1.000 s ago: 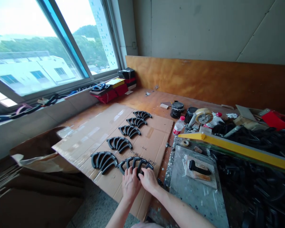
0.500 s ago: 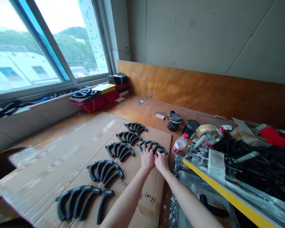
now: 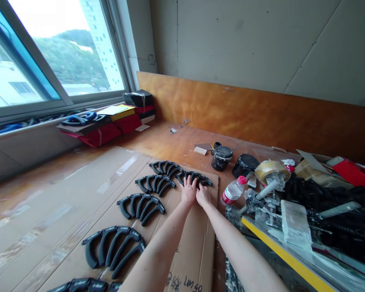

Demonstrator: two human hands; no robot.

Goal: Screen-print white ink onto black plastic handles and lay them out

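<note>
A fan of black curved handles (image 3: 202,177), foam-like and joined at a dark upper edge, lies on the cardboard sheet (image 3: 197,243). My left hand (image 3: 188,191) rests over its left part, fingers stretched out and spread across the pieces. At its lower right side, my right hand (image 3: 203,195) has curled fingers closed against one handle; the fingertips are partly hidden. Similar fans lie in a row to the left: a far one (image 3: 166,167), one nearer (image 3: 155,183), then another (image 3: 140,206) and a large near one (image 3: 114,247).
Right of the cardboard stand a red-capped bottle (image 3: 233,190), two black tubs (image 3: 222,158) and a tape roll (image 3: 269,172). A yellow-edged frame (image 3: 286,253) and a heap of black parts (image 3: 334,202) fill the right. Stacked folders (image 3: 100,134) sit by the window.
Both hands have slid the right-hand fan away from me, so it now lies beside the farthest fan. The view has shifted, and the nearest fan is mostly cut off below.
</note>
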